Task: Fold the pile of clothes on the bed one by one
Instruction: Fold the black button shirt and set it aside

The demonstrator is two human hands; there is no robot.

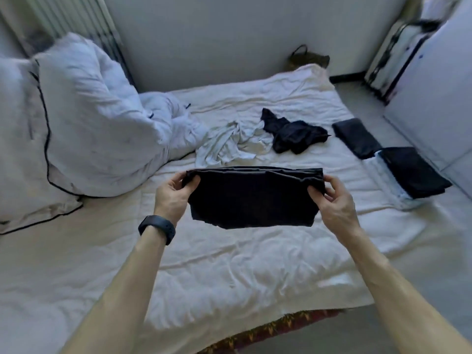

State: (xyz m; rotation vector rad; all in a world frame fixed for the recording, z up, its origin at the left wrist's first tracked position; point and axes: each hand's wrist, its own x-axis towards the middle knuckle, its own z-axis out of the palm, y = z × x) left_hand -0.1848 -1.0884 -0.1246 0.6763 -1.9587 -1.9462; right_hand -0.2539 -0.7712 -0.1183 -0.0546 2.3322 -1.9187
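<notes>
Two upper corners of a soft black folded-over cloth garment (252,198) are being pinched, one by the left hand (173,198), one by the right hand (337,205), above the wrinkled white bed (229,264). Fingers are hiding behind fabric; garment type unclear. Crumpled white cloth (229,144) and limp black cloth heap (293,135) are lying beyond.

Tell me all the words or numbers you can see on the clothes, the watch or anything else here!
No text can be read anywhere.
The black garment, held by the left hand and right hand, shows no print.
The watch shows no readable face.
The folded dark clothes are plain.
The bag by the wall is too blurred to tell.
</notes>
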